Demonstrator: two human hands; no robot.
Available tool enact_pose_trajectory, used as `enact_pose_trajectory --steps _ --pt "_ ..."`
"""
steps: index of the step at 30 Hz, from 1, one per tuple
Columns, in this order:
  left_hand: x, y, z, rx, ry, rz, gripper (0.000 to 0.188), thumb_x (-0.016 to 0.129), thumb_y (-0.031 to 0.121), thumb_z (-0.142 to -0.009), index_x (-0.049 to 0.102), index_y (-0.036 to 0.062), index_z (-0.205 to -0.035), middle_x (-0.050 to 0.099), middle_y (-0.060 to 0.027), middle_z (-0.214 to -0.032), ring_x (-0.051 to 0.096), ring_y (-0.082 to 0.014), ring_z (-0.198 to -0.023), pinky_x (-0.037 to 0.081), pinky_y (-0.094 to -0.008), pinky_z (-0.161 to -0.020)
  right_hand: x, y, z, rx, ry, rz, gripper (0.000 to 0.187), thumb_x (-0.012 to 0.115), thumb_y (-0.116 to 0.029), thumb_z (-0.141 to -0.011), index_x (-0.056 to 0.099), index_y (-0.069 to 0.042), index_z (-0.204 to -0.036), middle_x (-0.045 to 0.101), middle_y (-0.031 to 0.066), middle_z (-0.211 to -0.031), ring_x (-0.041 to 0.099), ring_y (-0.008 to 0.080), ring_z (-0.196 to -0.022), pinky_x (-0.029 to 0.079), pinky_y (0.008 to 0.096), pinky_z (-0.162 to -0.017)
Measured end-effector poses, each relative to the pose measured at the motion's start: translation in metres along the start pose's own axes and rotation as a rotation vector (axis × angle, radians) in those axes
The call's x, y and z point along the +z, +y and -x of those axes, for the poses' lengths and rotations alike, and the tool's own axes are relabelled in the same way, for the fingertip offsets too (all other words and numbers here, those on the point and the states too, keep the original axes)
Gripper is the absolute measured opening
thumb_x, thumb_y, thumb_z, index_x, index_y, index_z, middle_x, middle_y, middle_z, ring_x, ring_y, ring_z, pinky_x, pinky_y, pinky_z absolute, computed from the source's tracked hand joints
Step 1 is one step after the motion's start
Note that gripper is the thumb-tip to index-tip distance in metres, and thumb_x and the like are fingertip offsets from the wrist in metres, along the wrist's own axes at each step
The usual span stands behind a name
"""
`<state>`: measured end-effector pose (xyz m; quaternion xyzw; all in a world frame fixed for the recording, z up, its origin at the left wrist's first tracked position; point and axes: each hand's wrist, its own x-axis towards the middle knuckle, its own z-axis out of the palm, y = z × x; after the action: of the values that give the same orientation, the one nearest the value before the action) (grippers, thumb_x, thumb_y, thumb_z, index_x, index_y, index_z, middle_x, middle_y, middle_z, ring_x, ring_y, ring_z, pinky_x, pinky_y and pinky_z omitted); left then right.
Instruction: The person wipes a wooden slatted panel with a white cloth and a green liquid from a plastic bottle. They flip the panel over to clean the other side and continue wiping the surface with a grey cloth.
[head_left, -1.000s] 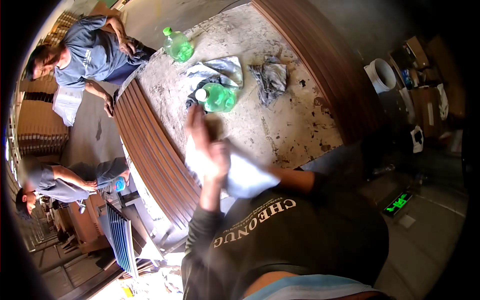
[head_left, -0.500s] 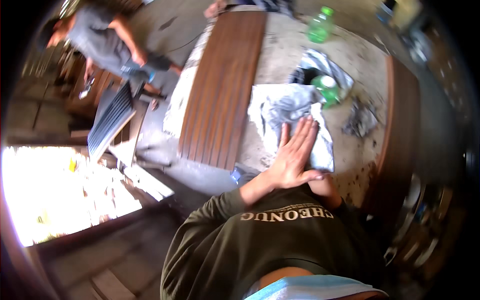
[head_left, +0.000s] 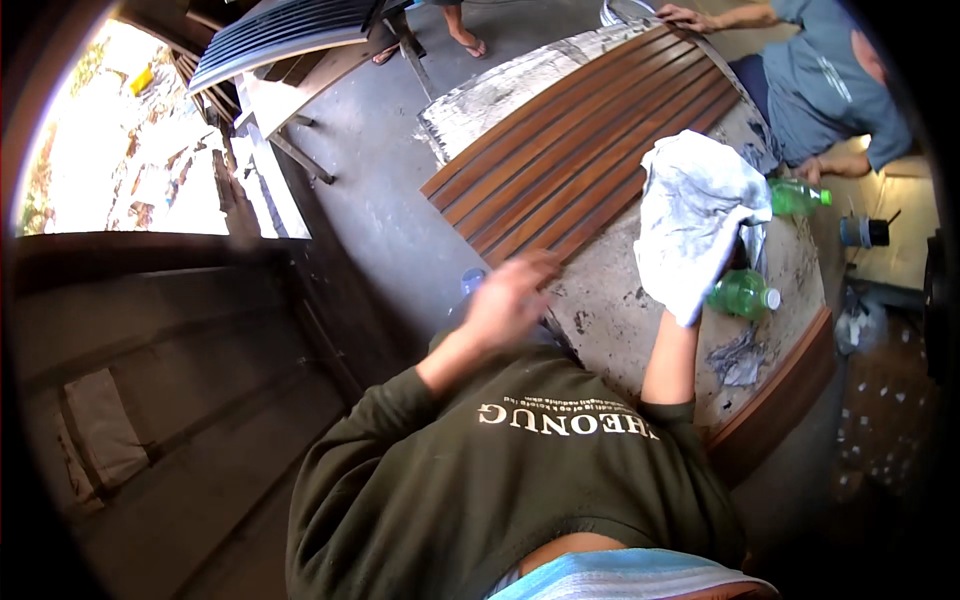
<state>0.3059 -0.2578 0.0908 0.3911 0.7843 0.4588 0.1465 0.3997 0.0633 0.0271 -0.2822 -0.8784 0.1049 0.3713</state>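
Note:
A white cloth (head_left: 690, 215) with grey smudges drapes over my right hand, whose fingers it hides. Only the right forearm (head_left: 673, 365) shows below it, and the cloth is held up over the table, beside the panel. My left hand (head_left: 508, 300) hovers apart from it, near the close end of a brown slatted wood panel (head_left: 590, 140). Motion smears its fingers, and I see nothing in it. A green bottle (head_left: 740, 294) with a white cap lies just right of the cloth.
A co-worker's hand (head_left: 690, 18) rests at the panel's far end. Another green bottle (head_left: 795, 197) and a crumpled grey rag (head_left: 738, 360) are on the stained table (head_left: 600, 312). A brown board (head_left: 775, 385) stands along its right edge. A dark slatted panel (head_left: 285, 45) sits at upper left.
My view has turned. The left hand, flat on the cloth before, has come away to the left. The cloth now hangs over my raised right hand. A co-worker shows more fully at upper right.

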Motion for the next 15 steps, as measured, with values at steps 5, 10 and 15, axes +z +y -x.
enact_pose_trajectory --steps 5,10,15 --pt "0.009 -0.125 0.028 -0.732 0.370 0.321 0.062 0.070 0.033 -0.077 0.048 -0.0030 -0.122 0.058 -0.0190 -0.104 0.055 -0.0272 -0.101 0.046 -0.0366 -0.085 0.055 -0.142 0.021 -0.211 -0.494 -0.406 0.050 0.043 -0.032 -0.090 0.042 -0.005 -0.132 0.044 0.0184 -0.131 0.040 0.0361 -0.122 0.029 0.0460 -0.105" --pt "0.029 -0.147 0.015 -0.636 -0.010 0.968 0.044 0.066 0.023 -0.085 0.054 -0.0019 -0.119 0.064 -0.0074 -0.099 0.059 -0.0152 -0.089 0.046 -0.0301 -0.083 0.086 -0.188 0.061 -0.529 -0.841 0.000 0.059 0.052 -0.026 -0.080 0.040 -0.032 -0.137 0.021 0.0075 -0.151 0.013 0.0359 -0.139 0.008 0.0594 -0.109" --pt "0.032 -0.156 0.015 -0.580 -0.012 1.088 0.048 0.067 0.021 -0.083 0.051 -0.0004 -0.123 0.064 -0.0104 -0.106 0.061 -0.0172 -0.095 0.047 -0.0305 -0.086 0.128 -0.158 0.007 -0.520 -0.767 0.114 0.059 0.047 -0.028 -0.085 0.031 -0.033 -0.141 0.019 0.0070 -0.151 0.013 0.0376 -0.139 0.010 0.0597 -0.108"
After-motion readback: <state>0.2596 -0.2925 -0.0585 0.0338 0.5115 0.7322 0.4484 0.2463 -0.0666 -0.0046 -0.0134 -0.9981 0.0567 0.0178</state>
